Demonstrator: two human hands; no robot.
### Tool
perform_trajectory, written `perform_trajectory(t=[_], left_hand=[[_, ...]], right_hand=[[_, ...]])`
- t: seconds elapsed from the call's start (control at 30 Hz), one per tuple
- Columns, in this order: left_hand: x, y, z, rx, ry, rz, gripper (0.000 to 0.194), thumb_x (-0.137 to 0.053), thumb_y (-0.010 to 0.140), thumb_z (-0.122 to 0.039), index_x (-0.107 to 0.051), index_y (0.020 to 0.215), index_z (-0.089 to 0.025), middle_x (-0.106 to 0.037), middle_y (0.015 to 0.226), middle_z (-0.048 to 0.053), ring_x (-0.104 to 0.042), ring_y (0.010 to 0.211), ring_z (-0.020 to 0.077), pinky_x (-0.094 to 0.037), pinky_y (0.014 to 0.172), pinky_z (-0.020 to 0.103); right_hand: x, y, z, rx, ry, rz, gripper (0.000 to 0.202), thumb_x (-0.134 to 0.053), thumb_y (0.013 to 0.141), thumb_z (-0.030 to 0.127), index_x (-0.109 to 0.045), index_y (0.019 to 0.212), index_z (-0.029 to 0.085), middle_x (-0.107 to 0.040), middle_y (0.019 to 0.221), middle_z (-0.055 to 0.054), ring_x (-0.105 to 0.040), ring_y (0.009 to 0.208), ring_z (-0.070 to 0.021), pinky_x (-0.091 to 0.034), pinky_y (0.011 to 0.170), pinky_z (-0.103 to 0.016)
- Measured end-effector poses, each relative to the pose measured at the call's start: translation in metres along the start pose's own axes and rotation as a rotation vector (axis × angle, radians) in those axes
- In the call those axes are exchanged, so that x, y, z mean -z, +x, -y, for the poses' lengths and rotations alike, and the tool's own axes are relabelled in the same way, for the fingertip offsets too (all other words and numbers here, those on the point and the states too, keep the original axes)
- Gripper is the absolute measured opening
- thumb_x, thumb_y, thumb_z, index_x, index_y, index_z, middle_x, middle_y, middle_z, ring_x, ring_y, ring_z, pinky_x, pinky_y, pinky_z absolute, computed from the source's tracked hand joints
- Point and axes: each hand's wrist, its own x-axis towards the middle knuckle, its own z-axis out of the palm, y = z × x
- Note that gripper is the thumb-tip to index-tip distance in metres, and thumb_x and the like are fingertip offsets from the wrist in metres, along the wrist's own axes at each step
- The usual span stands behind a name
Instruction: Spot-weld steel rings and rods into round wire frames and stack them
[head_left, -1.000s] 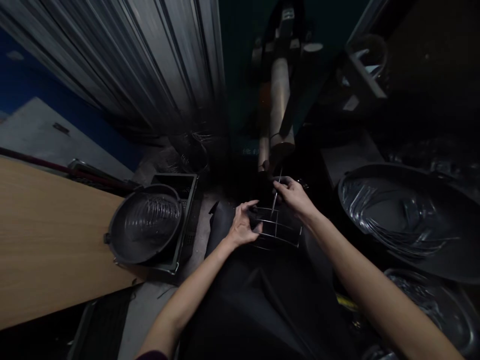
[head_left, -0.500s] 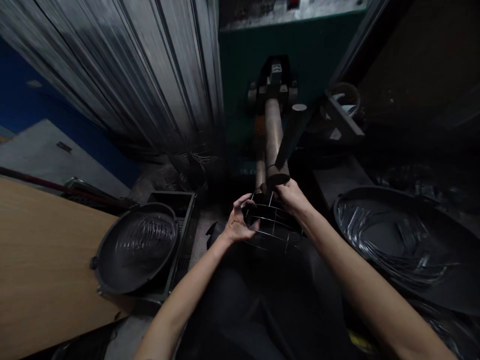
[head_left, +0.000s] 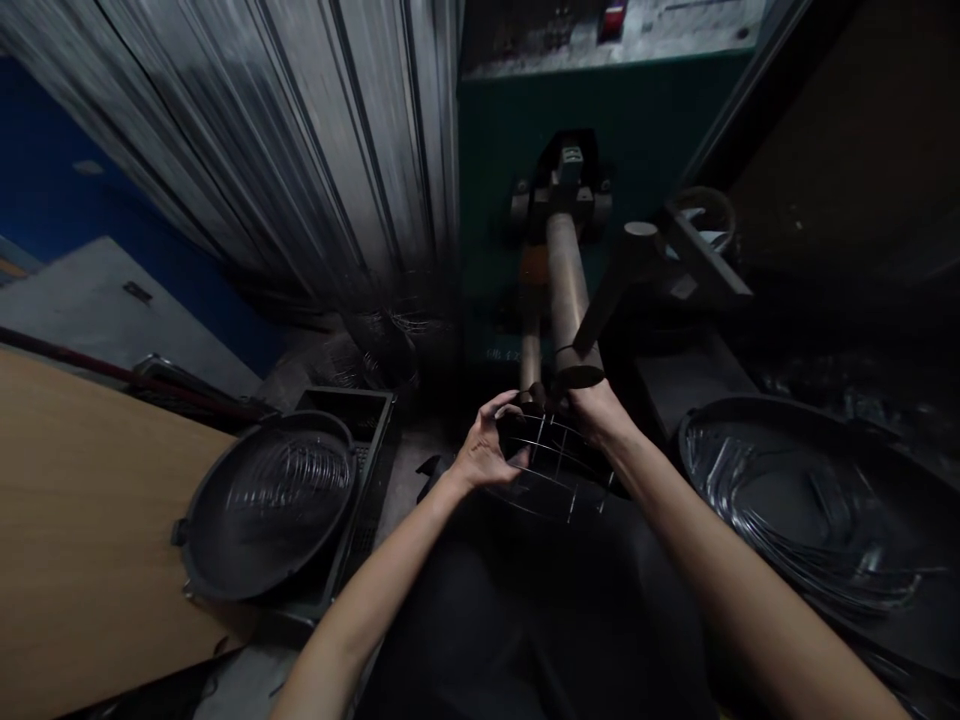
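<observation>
A curved wire frame of thin crossing wires hangs just below the metal arms of a green machine. My left hand is wrapped round its left side, thumb below and fingers above. My right hand is closed at the frame's upper right, beneath the end of the thick upper cylinder; its fingertips are hidden. The thinner lower cylinder ends at the top of the frame, between my hands.
On the left a round black tray of curved wires rests on a dark crate. A larger black tray at the right holds bent wires. A wooden board fills the lower left. Corrugated metal stands behind.
The whole view has shifted, so the machine and both hands appear slightly lower and further right. Both hands keep their hold, and the wire frame sits slightly differently tilted between them.
</observation>
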Motion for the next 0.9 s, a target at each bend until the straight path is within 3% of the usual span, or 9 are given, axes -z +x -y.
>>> perform_trajectory(t=[0.3,0.53,0.7,0.9], left_hand=[[0.004,0.01,0.006,-0.043,0.056,0.002,0.085,-0.064,0.062,-0.013,-0.022,0.135,-0.023,-0.052,0.102,0.005,-0.055,0.1,0.0207,-0.044,0.093,0.042],[0.005,0.017,0.012,-0.013,0.054,0.041,0.09,-0.066,0.059,-0.013,-0.019,0.135,-0.024,-0.05,0.103,0.004,-0.055,0.1,0.0209,-0.043,0.095,0.044],[0.008,0.022,0.008,-0.028,0.018,0.056,0.088,-0.066,0.059,-0.013,-0.018,0.132,-0.025,-0.052,0.096,0.002,-0.057,0.09,0.0186,-0.048,0.085,0.04],[0.011,0.023,0.008,0.01,-0.032,0.092,0.081,-0.063,0.061,-0.012,-0.019,0.127,-0.025,-0.052,0.091,0.0,-0.056,0.08,0.0146,-0.05,0.074,0.033]], right_hand=[[-0.001,0.012,0.0,-0.004,0.049,-0.011,0.034,-0.07,0.06,0.034,-0.043,0.077,0.022,-0.043,0.049,0.008,-0.041,0.041,-0.0091,-0.031,0.036,-0.021],[0.0,0.017,-0.006,0.011,0.022,-0.013,0.034,-0.068,0.062,0.039,-0.042,0.076,0.022,-0.046,0.053,0.007,-0.044,0.043,-0.0095,-0.033,0.037,-0.021],[0.0,0.018,-0.009,-0.006,0.077,0.007,0.041,-0.073,0.057,0.039,-0.045,0.082,0.022,-0.049,0.057,0.007,-0.047,0.045,-0.0098,-0.037,0.041,-0.022],[-0.01,0.011,0.0,-0.021,0.163,0.009,0.03,-0.066,0.069,0.038,-0.046,0.084,0.021,-0.049,0.052,0.007,-0.044,0.039,-0.009,-0.033,0.037,-0.02]])
